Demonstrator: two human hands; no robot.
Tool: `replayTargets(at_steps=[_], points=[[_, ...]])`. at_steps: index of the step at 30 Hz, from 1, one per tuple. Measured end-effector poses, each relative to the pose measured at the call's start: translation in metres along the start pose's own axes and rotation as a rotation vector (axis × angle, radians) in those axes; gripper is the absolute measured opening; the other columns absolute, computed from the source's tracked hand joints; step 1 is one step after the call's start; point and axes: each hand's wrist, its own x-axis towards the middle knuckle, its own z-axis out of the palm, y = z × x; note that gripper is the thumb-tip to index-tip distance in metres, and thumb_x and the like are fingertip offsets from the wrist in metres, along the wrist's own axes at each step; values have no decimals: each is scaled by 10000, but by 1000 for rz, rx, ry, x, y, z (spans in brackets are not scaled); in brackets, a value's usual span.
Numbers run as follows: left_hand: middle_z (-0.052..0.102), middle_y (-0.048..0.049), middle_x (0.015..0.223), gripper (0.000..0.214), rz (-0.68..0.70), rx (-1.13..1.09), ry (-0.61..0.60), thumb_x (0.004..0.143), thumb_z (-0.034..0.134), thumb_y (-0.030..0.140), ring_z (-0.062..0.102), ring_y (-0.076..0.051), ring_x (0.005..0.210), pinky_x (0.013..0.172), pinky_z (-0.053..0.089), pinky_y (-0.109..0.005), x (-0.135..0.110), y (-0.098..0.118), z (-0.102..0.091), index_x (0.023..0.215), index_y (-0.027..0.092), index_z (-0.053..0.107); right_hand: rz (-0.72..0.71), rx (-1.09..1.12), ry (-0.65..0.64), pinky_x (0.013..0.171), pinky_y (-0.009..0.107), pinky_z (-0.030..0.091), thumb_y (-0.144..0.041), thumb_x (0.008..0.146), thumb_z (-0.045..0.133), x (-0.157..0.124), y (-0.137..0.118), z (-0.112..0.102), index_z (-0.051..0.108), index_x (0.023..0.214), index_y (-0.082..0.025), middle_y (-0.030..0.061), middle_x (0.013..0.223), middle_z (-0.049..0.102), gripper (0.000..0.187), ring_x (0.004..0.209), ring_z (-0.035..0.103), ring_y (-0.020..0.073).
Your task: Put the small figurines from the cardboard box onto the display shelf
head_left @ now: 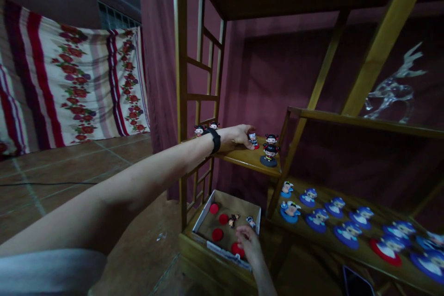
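My left hand (243, 136), with a dark band on the wrist, reaches over the upper wooden shelf. Its thumb and fingers are closed round a small figurine (254, 140) with a red base. To its right, two black-haired figurines (270, 151) stand one behind the other, the front one on a dark round base. Lower down, my right hand (248, 242) hovers over a shallow cardboard box (243, 201), fingers loosely bent and apart, nothing seen in them. Inside the box lie several red discs (217, 234), a small brown-and-black piece (233, 220) and a black-and-white piece (250, 221).
More black-haired figurines (200, 131) stand at the shelf's left end, partly behind my wrist. On the lower right shelf are several blue-and-white figurines (348, 233). A clear deer ornament (395, 88) stands higher up. A phone-like dark device (357, 281) is at the bottom edge.
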Motion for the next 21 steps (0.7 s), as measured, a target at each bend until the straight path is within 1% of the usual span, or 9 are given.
replayTargets(at_steps=[4,6,10,13,18,21], points=[[505,-215,1242,944,-21,-15,-15,382,799,61,482,-318,1123,915,404,-364,1,-2,1,1255,65,438,-19,-31,17,552,280,461,-487,577,630,1,1,4,605,737,-196,26,740,588,333,666,545,175],[503,-213,1244,948,-24,-15,-3,387,800,64,481,-315,1122,919,400,-363,2,-4,2,1261,68,432,-22,-35,10,547,272,459,-498,579,628,1,1,5,606,731,-196,22,726,586,339,661,544,171],[492,-225,1251,976,2,-23,23,381,803,68,489,-315,1110,914,400,-368,3,-9,3,1276,56,413,-5,-40,-14,535,264,456,-534,568,632,1,1,7,602,727,-198,12,691,582,373,634,547,161],[506,-219,1237,964,15,-28,29,405,805,96,514,-303,1078,900,405,-376,0,-10,4,1282,62,407,-6,-34,-9,516,255,448,-557,550,639,2,3,11,593,721,-200,0,654,571,399,604,543,151],[540,-202,1199,948,-8,17,6,417,800,108,537,-293,1037,870,415,-361,-5,-4,4,1280,69,411,3,-23,11,490,244,437,-554,544,641,3,5,18,588,720,-193,3,666,577,405,590,537,143],[535,-203,1203,953,-37,67,-5,410,797,105,526,-298,1050,857,416,-346,-3,-1,2,1278,59,408,10,-33,31,500,248,443,-516,574,630,4,4,18,592,743,-192,7,684,586,367,605,538,146]])
